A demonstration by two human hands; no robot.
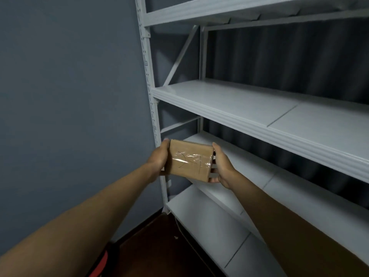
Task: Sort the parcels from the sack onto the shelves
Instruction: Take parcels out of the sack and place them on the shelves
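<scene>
Mid-placement step: one brown parcel (189, 161) held in the air at the left end of the white shelving unit (259, 124), just in front of the corner upright and level with the gap under the middle shelf. Left hand (158, 157) clamps the left end, thumb on top, fingers hidden behind; right hand (220, 164) cups the right end, fingers (213, 172) wrapped under and behind. Both grips closed on the parcel, nothing else held. Clear tape over the top face, handwritten mark under it, possibly digits, not legible enough to trust. Every shelf in view looks bare; sack not in frame, so remaining count unknown. Judging by that, early in the sort. Next move likely: read the mark, pick the matching level, then push forward and slightly right to clear the upright and set the parcel flat on the board. Lower shelf (249, 172) right behind the parcel looks like the nearest landing spot, but which level is intended cannot be told. Needs enough clearance under the middle shelf lip (239, 118) and release only once the base is seated. Risk: clipping the post or the edge and tipping the parcel off the front.
</scene>
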